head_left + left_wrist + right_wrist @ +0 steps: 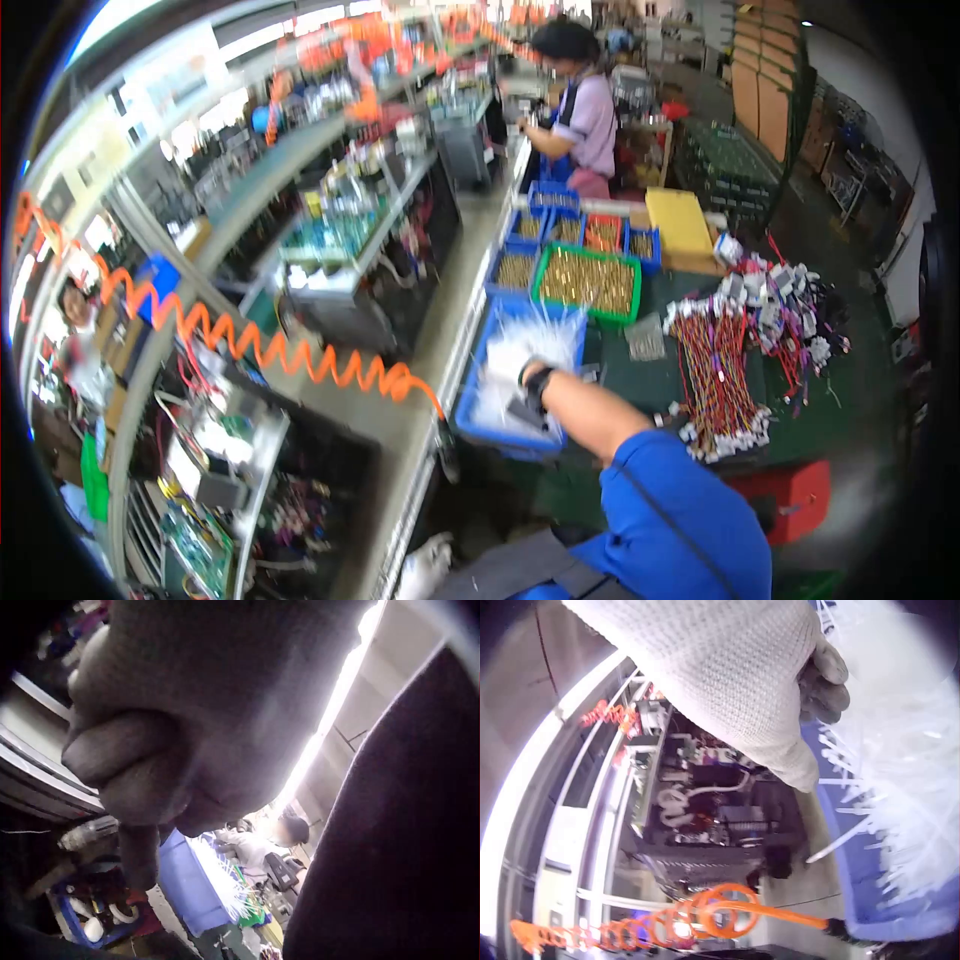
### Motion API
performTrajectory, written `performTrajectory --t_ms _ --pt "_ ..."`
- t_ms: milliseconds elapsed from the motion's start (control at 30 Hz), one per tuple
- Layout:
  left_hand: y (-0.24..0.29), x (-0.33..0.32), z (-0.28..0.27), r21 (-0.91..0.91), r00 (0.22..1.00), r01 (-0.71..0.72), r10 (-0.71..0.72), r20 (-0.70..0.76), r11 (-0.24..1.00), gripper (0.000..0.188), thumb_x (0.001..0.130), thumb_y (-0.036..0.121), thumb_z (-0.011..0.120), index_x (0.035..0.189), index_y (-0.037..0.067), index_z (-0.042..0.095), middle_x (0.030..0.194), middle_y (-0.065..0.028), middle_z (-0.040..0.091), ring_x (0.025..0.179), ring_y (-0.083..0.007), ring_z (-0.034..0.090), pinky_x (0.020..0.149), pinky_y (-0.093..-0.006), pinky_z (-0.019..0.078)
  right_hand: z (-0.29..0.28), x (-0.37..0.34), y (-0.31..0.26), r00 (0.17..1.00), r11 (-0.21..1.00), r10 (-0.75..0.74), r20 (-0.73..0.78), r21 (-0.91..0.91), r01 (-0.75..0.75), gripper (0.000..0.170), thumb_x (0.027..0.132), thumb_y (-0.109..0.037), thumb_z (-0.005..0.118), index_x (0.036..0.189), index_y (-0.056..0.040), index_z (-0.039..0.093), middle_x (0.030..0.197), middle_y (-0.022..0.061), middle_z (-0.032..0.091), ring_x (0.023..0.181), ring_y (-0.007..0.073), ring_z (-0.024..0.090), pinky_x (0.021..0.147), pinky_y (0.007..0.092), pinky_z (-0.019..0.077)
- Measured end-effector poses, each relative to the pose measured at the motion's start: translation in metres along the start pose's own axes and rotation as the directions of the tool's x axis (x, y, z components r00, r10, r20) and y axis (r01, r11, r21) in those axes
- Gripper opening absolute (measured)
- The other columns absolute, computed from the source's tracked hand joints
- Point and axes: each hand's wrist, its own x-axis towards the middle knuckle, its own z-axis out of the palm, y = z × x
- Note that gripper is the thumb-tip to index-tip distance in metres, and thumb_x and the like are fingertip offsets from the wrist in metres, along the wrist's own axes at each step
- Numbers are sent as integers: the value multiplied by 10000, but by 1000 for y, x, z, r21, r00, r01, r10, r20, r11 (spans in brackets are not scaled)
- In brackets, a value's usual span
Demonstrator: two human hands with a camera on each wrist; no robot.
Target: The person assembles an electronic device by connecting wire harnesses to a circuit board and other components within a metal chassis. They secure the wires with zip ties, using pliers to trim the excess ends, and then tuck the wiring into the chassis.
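Note:
A blue bin point(470, 408) holds a heap of thin white plastic strips point(907, 787) that look like cable ties. My right hand point(735, 690), in a white knitted glove with dark fingertips, reaches over this bin. Its fingers are bent, with a gap between them and the thumb, and one strip ends right by the thumb. In the head view this hand point(510, 362) is blurred against the white heap. Low at the body is my left hand point(428, 563), also gloved. The left wrist view shows that hand point(172, 727) dark, its fingers loosely curled, nothing visible in them.
Beyond the bin stand a green tray point(590, 283) of brass-coloured parts and smaller blue bins. Bundled wire harnesses point(718, 370) lie on the right. An orange coiled hose point(290, 360) with a dark tool point(447, 455) hangs at left. Another person point(590, 120) works farther along.

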Motion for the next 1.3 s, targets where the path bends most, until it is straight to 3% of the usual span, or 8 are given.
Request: performTrajectory --t_ms 167,367,533,633,733,1000,1167,1300 --pt "-35 0 -8 -114 950 -303 291 -112 946 300 965 214 520 1198 37 586 793 -67 636 665 -168 562 625 -309 469 25 30 10 983 986 144 -112 105 -132 246 796 -216 570 952 -86 709 1018 169 688 892 316 677 763 461 527" --pt "14 -8 -11 -283 988 -144 155 18 948 280 986 192 495 1220 59 572 736 2 569 618 -61 455 560 -232 393 -19 -14 63 938 826 314 -147 530 -193 166 732 -200 607 833 -100 693 894 188 684 859 349 662 759 430 524" --pt "33 8 -6 -143 968 -218 233 96 965 286 979 213 509 1224 86 582 737 8 571 618 -65 452 562 -239 398 -53 -57 80 864 429 490 -114 895 -126 80 755 -137 693 753 -60 672 623 55 642 541 132 611 522 295 479" --pt "23 22 3 36 916 -398 395 75 917 345 965 267 541 1279 127 560 829 -50 661 658 -109 543 610 -272 454 -65 -68 87 832 490 513 -213 868 -80 71 803 -114 684 838 -53 680 670 36 655 557 96 606 495 246 478" --pt "4 42 6 -97 961 -122 142 237 988 343 991 246 494 1293 87 530 717 29 570 582 -20 453 531 -187 401 -86 -77 86 799 343 562 -212 939 8 53 773 -100 705 775 -51 686 635 48 652 552 121 618 521 280 495" --pt "22 8 0 -307 996 -92 81 -48 947 267 972 137 485 1204 42 578 711 -4 532 597 -51 476 527 -219 407 -134 -79 96 814 121 533 -232 973 198 36 846 -7 644 852 -37 663 743 35 660 587 99 613 496 216 498" --pt "35 9 -29 18 933 -260 256 -254 965 243 963 93 472 1145 -7 598 880 -140 660 822 -175 620 745 -311 493 -142 -75 105 754 307 527 -392 915 261 38 849 -12 640 879 -13 664 749 41 666 612 95 630 491 217 503" --pt "76 34 -37 -88 689 -677 586 -427 731 329 955 72 464 1269 -16 501 1200 -214 571 1115 -274 556 938 -375 438 -162 -95 52 845 322 394 -361 915 241 23 855 -17 647 875 -25 655 731 37 658 567 82 587 509 217 488"
